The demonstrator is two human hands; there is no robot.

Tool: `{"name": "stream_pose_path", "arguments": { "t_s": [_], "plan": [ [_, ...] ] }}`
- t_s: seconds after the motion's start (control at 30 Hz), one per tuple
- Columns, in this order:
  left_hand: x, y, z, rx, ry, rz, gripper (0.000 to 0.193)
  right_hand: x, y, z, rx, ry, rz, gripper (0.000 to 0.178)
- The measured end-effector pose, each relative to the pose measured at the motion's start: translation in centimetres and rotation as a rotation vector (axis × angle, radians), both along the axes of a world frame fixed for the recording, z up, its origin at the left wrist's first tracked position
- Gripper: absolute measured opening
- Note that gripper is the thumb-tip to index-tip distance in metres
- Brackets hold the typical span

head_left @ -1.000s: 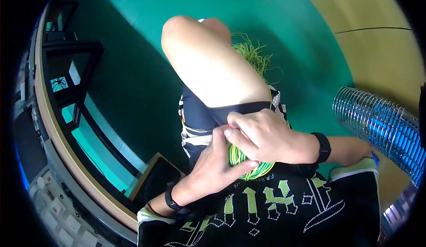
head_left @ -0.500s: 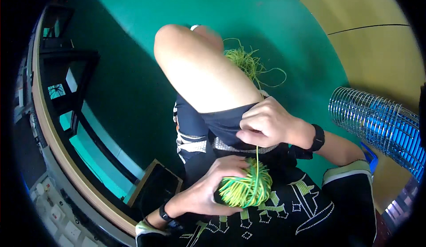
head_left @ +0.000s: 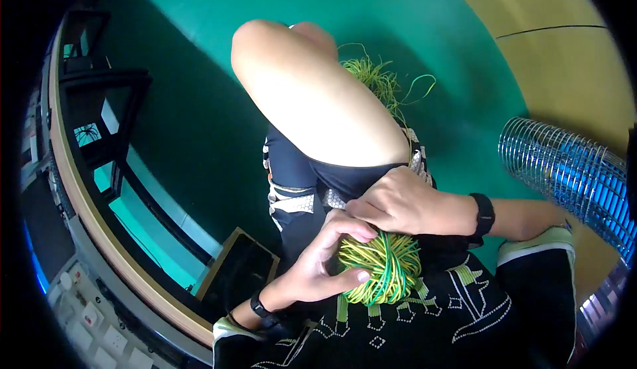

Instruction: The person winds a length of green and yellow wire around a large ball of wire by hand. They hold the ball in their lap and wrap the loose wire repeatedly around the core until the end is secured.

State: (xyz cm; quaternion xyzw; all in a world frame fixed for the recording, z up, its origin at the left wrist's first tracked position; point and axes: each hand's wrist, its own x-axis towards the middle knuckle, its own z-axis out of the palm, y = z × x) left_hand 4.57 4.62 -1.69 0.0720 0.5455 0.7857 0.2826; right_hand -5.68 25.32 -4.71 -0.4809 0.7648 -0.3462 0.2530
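In my lap lies a ball of thin yellow-and-green cord [head_left: 388, 269], wound in many turns. My left hand [head_left: 325, 259] grips its left side, the thumb across the front and the fingers curled over the top. At the ball's upper edge my right hand [head_left: 408, 203] is closed, with its back turned up, on a strand of the cord that its fingers mostly hide. A loose tangle of the same cord [head_left: 375, 77] lies on the floor beyond my bare leg, and a strand runs from it toward my right hand.
To the right stands a wire fan guard [head_left: 564, 170] with blue blades inside. A wooden desk edge [head_left: 99, 236] curves along the left, with window-like panes beside it. A dark wooden-edged box [head_left: 242, 269] sits left of my lap. The floor [head_left: 398, 11] is green.
My right hand has come down from above the ball to its upper edge. The ball has turned in my left hand, whose thumb now lies across its front. The view has shifted slightly.
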Motion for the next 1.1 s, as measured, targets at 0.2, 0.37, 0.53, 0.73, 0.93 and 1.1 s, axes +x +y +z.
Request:
{"name": "stream_pose_path", "arguments": {
  "t_s": [0.2,0.37,0.53,0.73,0.93,1.1],
  "plan": [
    [-2.3,-1.2,1.2,0.100,-0.271,-0.106,0.047,-0.1,-0.2,-0.3,0.167,-0.083,0.146,0.032],
    [-2.5,-0.3,2.7,-0.193,-0.202,0.018,0.046,-1.6,-0.3,1.9,0.141,-0.270,0.075,0.042],
    [-3.9,-1.3,2.3,-0.360,-0.207,-0.340,0.065,-2.4,-1.0,2.4,0.072,-0.313,0.070,0.062],
    [-4.5,-2.5,2.1,-0.519,0.153,-0.400,0.064,-2.7,-1.2,3.4,0.051,-0.298,0.081,0.061],
    [-5.9,-3.0,3.5,-0.505,-0.070,-0.556,0.072,-1.9,-1.2,3.2,-0.109,-0.150,0.069,0.056],
    [-5.8,-3.4,2.1,-0.248,-0.301,-0.652,0.079,-1.6,-1.7,4.9,-0.189,-0.135,0.003,0.054]
  ]
}}
